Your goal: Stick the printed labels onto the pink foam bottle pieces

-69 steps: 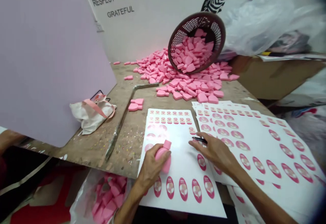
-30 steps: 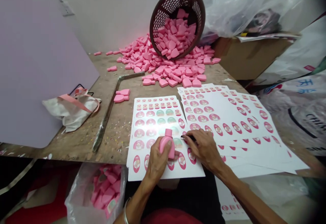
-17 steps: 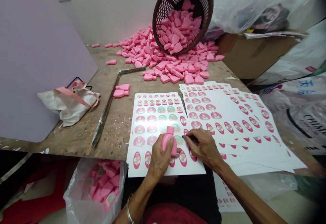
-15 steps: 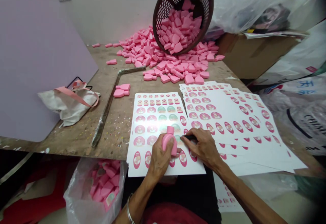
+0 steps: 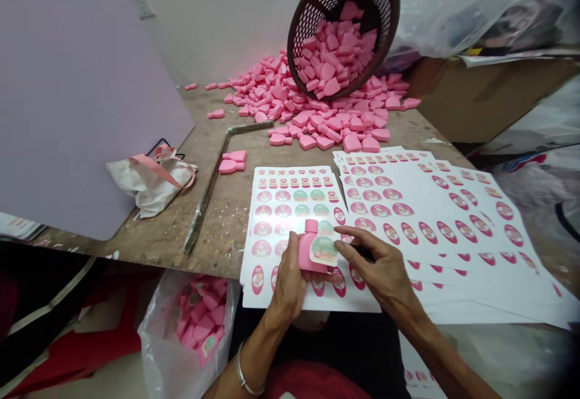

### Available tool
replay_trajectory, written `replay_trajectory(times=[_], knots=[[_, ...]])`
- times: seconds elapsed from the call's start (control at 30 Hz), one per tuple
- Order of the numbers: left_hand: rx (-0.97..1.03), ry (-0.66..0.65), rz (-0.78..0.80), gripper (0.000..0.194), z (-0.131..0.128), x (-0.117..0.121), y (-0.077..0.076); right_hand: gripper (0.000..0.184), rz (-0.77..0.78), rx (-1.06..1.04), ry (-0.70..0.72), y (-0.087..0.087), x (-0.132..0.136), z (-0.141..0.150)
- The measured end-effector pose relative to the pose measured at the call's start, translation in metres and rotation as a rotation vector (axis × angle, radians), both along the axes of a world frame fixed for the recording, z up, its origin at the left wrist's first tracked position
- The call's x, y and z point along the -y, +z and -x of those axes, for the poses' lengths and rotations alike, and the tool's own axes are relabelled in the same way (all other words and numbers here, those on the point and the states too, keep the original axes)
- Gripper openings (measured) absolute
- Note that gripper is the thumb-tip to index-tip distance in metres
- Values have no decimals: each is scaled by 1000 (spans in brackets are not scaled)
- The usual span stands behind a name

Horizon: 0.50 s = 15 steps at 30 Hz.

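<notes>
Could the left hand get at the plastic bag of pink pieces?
Probably yes: the plastic bag sits close by, below the table edge, with nothing between, though the left hand holds a pink bottle.

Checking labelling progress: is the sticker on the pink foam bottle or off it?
On: an oval sticker lies across the face of the pink foam bottle, which the left hand holds, with the right hand's fingers just beside it.

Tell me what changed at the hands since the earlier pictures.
A green-and-white label now sits on the pink foam bottle shape, which was bare before, and the left hand grips it. The right hand has moved from the sheet to beside the label. The tilted basket and spilled pink pieces stayed put.
</notes>
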<state>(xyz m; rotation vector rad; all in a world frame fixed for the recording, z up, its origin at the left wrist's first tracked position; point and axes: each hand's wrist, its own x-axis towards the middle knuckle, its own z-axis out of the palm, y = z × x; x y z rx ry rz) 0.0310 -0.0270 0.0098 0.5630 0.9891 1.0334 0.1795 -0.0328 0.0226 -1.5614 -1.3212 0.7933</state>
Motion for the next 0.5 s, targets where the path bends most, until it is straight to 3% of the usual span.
replay_trajectory(times=[0.17, 0.5], knots=[[105, -6, -7, 60, 1, 1, 9, 30, -4, -28, 43, 0, 1, 17], [133, -9, -19, 56, 2, 0, 13, 21, -101, 14, 32, 1, 0, 21]])
